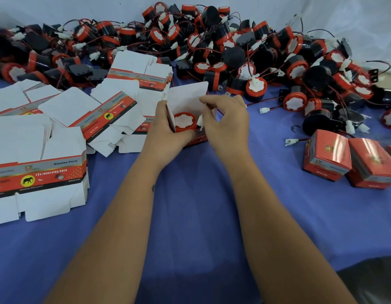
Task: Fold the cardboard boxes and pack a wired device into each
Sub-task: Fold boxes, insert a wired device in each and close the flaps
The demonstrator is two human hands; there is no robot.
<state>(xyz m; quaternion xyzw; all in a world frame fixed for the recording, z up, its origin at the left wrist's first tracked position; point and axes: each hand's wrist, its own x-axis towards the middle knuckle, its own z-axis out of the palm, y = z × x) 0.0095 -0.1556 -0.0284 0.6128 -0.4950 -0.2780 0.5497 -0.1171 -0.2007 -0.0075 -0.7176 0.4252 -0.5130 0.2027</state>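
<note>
Boxes (36, 172), devices (234, 47), blue tablecloth (190, 216), white wall (58, 7)

A blue tabletop (190, 205) carries stacks of flat box blanks (36, 172) at left, a heap of red-and-black wired devices (234, 51) across the top, and closed red boxes (348, 159) at right.

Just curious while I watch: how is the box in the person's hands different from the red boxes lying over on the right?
The held box is open, its white lid flap standing up and a red device showing inside; the finished boxes are closed. The held box is gripped by the left hand and right hand; the finished boxes lie untouched on the blue cloth. Both share red printing.
</note>
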